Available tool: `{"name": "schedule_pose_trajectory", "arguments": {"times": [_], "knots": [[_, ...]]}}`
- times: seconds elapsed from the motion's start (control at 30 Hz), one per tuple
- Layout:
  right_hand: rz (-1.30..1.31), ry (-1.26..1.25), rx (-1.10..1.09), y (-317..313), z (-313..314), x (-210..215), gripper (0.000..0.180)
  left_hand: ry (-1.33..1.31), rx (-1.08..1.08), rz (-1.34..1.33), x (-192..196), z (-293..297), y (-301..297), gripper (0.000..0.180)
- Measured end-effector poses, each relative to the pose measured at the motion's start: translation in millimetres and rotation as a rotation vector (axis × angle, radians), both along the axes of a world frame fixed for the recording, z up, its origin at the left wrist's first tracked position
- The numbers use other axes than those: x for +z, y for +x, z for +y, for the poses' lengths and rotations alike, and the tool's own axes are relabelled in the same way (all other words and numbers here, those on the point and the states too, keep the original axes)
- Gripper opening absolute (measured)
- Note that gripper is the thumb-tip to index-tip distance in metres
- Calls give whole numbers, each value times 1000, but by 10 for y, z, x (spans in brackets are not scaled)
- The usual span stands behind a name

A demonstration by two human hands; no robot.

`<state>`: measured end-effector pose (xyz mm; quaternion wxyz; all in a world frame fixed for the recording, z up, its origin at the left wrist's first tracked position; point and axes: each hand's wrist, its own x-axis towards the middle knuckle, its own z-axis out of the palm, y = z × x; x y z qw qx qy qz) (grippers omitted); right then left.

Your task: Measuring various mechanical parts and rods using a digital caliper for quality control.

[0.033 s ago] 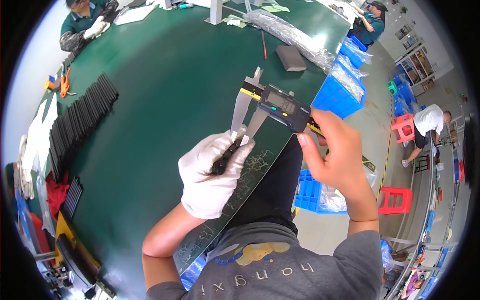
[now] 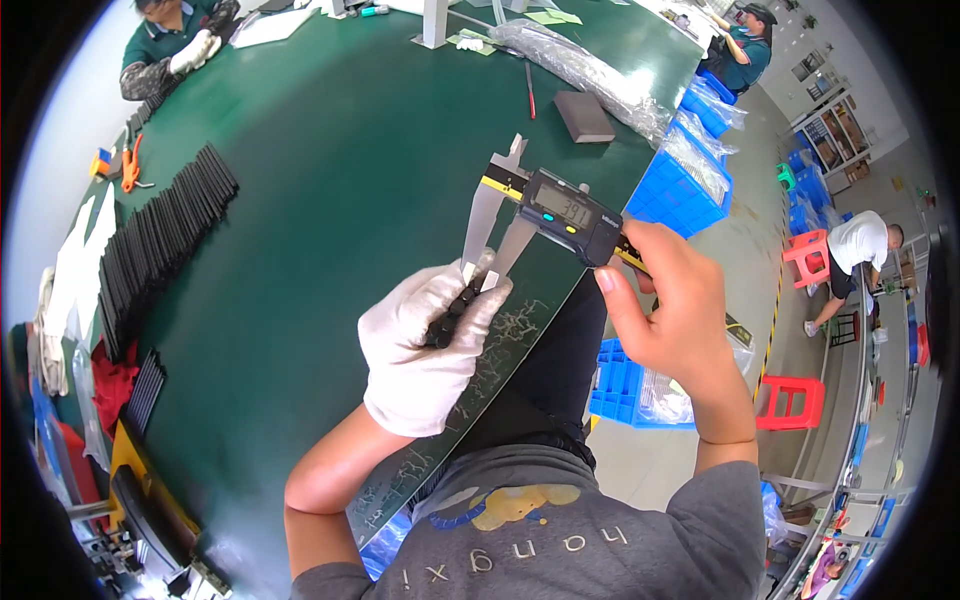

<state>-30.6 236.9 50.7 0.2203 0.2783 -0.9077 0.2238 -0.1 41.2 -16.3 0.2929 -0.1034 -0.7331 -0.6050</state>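
My left hand [image 2: 425, 345], in a white glove, is closed around a small black part [image 2: 450, 312] just above the near edge of the green table [image 2: 330, 200]. The part sits between the steel jaws of a digital caliper [image 2: 560, 212] with a dark display body. My bare right hand [image 2: 670, 310] grips the caliper's body and beam from the right, thumb near the display. The part is mostly hidden by the glove's fingers.
Rows of black strips [image 2: 160, 250] lie on the table's left. A dark block [image 2: 583, 115] and plastic-wrapped bundles [image 2: 590, 65] lie at the far right. Blue crates [image 2: 685, 185] and red stools [image 2: 790, 400] stand beside the table. A gloved co-worker [image 2: 175, 45] sits far left.
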Motion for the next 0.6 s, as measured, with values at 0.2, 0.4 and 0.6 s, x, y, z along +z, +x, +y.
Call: {"name": "schedule_pose_trajectory", "arguments": {"times": [0.2, 0.4, 0.6], "knots": [[7, 3, -14, 9, -51, 17, 29, 23, -2, -60, 12, -6, 20, 22], [61, 71, -84, 37, -56, 97, 30, -20, 28, -21, -4, 10, -3, 17], [43, 96, -74, 30, -60, 93, 31, -43, 49, 12, 1, 11, 7, 15]]}}
